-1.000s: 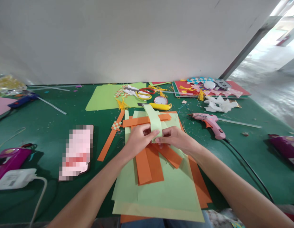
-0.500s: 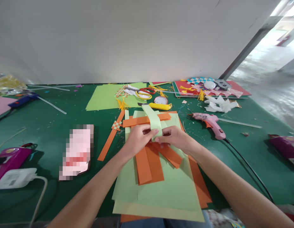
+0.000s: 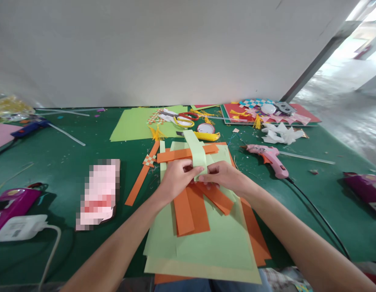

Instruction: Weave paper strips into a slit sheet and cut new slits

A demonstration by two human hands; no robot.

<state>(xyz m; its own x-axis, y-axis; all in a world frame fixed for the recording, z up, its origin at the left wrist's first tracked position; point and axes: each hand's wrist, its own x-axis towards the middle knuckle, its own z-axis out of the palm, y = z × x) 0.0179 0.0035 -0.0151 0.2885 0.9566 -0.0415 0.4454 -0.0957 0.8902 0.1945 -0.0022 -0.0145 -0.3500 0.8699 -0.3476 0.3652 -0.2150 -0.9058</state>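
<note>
A pale green paper strip [image 3: 196, 151] curves upward between my two hands. My left hand [image 3: 178, 178] pinches its lower end from the left, thumb on the front. From the right, my right hand [image 3: 226, 175] closes its thumb and fingers on the same end. Behind the strip runs a horizontal orange paper strip [image 3: 177, 155]. More orange strips [image 3: 192, 211] fan out below my hands, and their upper ends are hidden by my fingers. All of this lies over a stack of pale green paper sheets [image 3: 212, 251], with orange sheets [image 3: 256, 231] showing beneath.
Left of the stack lies an orange bookmark [image 3: 139, 180] with a woven square and yellow tassel; a phone [image 3: 98, 194] is farther left. A yellow cutter [image 3: 206, 136] and scissors [image 3: 184, 118] sit behind. At right rests a pink glue gun [image 3: 268, 156] with its cord.
The free upper end of the pale green strip has shifted slightly right and bends a little more toward me. My hands keep almost the same place and grip.
</note>
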